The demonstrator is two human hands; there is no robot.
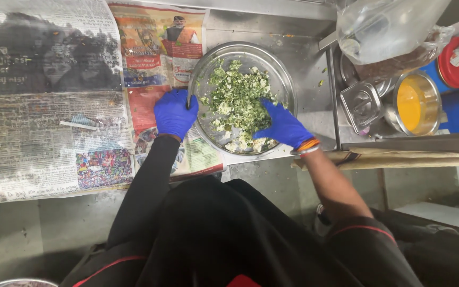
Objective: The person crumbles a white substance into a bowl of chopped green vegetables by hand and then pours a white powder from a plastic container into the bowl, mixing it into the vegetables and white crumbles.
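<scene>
Covering most of a steel table are newspaper sheets, grey print to the far left of one round steel plate and colour pages right beside and partly under it. That plate holds one heap of chopped green and white mixture, spread across its middle and near side.

Two hands show, both in blue gloves. The left hand rests at the plate's left rim, fingers curled loosely against the edge, touching it. The right hand lies inside the plate on its near right part, fingers spread and pressed down into the mixture; whether it grips any is not clear. One orange and white bangle sits on that wrist.

Right of the plate, beyond a raised steel edge, a lower bay holds one small steel container with a lid, one steel bowl of yellow powder, one red lid on a blue tub, and one clear plastic bag above them. Below the table, grey floor shows
</scene>
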